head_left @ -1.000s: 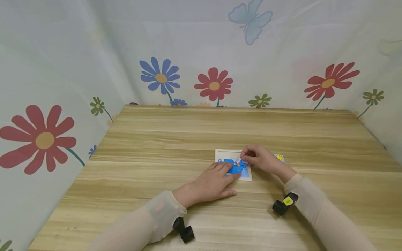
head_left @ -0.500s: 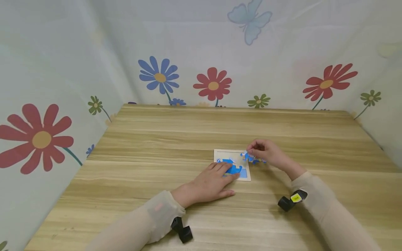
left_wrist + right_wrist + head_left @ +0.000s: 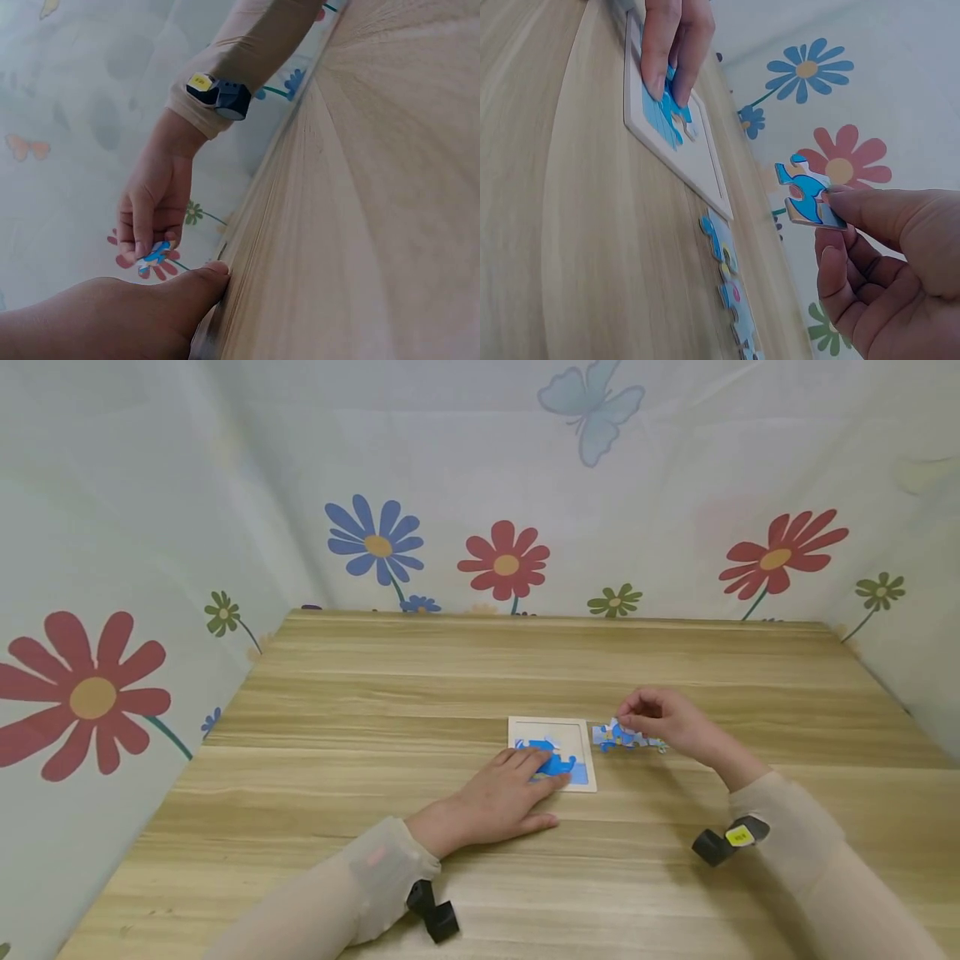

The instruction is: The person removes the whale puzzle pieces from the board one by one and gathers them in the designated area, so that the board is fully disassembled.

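My right hand [image 3: 667, 722] pinches a blue jigsaw puzzle piece [image 3: 810, 196] between thumb and fingers. In the right wrist view this piece is clear of the wood, held up in the air. It overlaps the loose pieces in the head view, just right of a pale wooden puzzle frame [image 3: 591, 760]. On that frame rests my left hand [image 3: 498, 797], palm down with the fingers extended. Its fingertips touch the blue joined pieces [image 3: 558, 766] lying in the lower part, partly hidden by the hand. The frame's upper part shows bare backing.
Several loose jigsaw pieces [image 3: 739, 307] lie in a row on the wooden table [image 3: 420, 685], close to the frame's right side. A white flowered curtain [image 3: 660, 510] stands behind the table and along its sides. Both wrists wear a black camera [image 3: 433, 912].
My right hand has lifted the blue jigsaw piece away from the frame and carried it right, over the loose pieces. The left hand stays on the frame.
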